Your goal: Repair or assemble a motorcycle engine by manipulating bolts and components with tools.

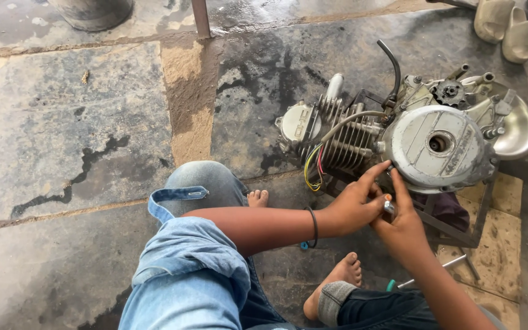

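Note:
A grey motorcycle engine [398, 131] with a finned cylinder, a round side cover and coloured wires stands on a small metal stand on the stone floor. My left hand [354, 205] reaches to the lower edge of the side cover, its fingers touching it. Pressed against it from the right, my right hand [401, 223] grips a small shiny metal tool [388, 206] at the cover's lower left edge. The tool's tip is hidden between my fingers. I sit on the floor with bare feet and jeans.
A metal bowl [517, 128] sits behind the engine at right. Two pale sandals [508, 27] lie at top right. A green-handled screwdriver [426, 274] lies by my right forearm. A metal pole [201, 18] and a round container [93, 12] stand at the top.

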